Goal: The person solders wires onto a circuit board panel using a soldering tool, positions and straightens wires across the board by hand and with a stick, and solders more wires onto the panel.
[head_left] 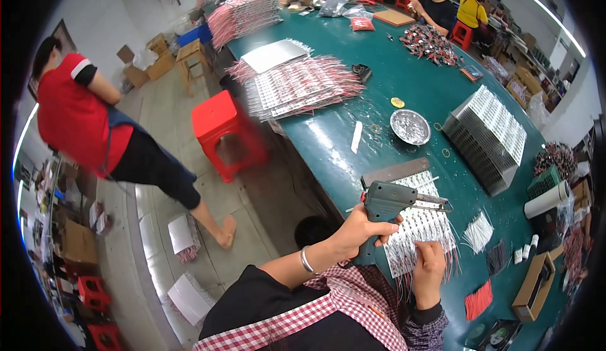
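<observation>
My left hand (363, 231), with a silver bangle on the wrist, is wrapped round the handle of a dark green soldering gun (386, 201). The gun's metal tip points right, above a white panel of small circuit boards (407, 231) on the green table. Close to the panel's lower right part, my right hand (429, 266) is closed with its fingers pinched together. What it grips is too small to make out. Thin red and white wires hang from the panel's near edge, and a flat metal bar (404, 169) lies along its far edge.
Right of the panel lie white wires (478, 232), dark wires (497, 257) and red wires (478, 300). Beyond stand a metal bowl (410, 127) and a stack of panels (489, 139). Wired panels (303, 89) pile up far left. A red stool (221, 130) and a person (95, 117) are left.
</observation>
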### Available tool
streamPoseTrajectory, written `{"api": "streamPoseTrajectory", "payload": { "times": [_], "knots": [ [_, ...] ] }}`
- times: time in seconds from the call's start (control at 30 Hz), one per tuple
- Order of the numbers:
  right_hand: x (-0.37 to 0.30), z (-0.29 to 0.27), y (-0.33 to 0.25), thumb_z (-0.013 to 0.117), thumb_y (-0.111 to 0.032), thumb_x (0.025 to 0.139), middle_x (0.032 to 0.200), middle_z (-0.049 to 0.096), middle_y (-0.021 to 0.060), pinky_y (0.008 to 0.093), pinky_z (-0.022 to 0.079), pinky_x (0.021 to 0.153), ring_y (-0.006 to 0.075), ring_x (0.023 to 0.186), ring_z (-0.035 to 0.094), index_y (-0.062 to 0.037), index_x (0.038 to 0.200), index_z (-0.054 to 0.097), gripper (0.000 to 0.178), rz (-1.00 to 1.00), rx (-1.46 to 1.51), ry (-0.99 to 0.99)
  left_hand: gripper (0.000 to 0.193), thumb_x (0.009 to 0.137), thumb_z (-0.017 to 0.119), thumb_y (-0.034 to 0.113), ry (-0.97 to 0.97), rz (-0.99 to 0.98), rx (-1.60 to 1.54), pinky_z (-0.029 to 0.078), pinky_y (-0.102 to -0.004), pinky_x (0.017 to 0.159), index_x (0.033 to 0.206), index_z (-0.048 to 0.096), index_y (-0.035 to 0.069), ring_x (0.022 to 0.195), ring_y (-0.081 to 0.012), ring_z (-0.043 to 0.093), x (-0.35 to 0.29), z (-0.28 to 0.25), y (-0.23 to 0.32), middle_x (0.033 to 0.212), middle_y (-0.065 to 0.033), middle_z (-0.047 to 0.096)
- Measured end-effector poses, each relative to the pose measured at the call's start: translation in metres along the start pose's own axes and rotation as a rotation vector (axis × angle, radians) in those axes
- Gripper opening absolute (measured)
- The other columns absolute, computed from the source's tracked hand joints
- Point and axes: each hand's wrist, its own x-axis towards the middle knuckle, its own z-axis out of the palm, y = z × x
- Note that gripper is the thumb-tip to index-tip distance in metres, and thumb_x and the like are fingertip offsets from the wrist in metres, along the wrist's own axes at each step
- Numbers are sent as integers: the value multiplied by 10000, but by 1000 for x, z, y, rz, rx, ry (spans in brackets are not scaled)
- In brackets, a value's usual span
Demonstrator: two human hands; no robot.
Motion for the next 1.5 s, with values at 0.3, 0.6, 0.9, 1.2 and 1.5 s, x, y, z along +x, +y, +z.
{"api": "streamPoseTrajectory", "payload": {
  "times": [0.3,0.6,0.9,1.2,1.5],
  "knots": [
    [-8,6,1,635,64,793,829,593,138,396,464,647,327,763,594,-18,888,660,128,24,-36,-78,242,774,713,-46,98,26,-12,409,-242,478,997,620,-34,569,-111,536,2,-15,9,795,-57,614],
    [23,-24,12,608,96,738,838,598,83,364,478,675,273,808,580,-29,914,669,224,82,-96,90,406,758,664,-113,141,76,208,429,-240,475,1144,558,-43,569,-124,545,14,-28,14,992,-167,645],
    [36,2,70,598,70,689,856,583,91,348,489,690,257,808,565,-10,951,659,280,112,-302,123,557,751,650,-104,129,-19,388,415,-233,460,1277,474,-58,567,-132,541,40,-12,4,1021,-206,623],
    [46,10,83,608,60,685,862,571,97,343,492,681,256,815,561,8,970,646,292,120,-304,129,377,735,748,-59,90,-26,658,462,-216,552,1094,634,-38,666,-82,595,60,-10,-10,934,-81,687],
    [49,13,84,618,108,634,852,584,98,333,498,637,252,778,577,-2,953,674,342,146,-333,150,327,724,769,-45,-28,42,892,509,-250,743,1035,668,-31,806,-115,647,67,-4,-16,920,-64,700]
  ]
}}
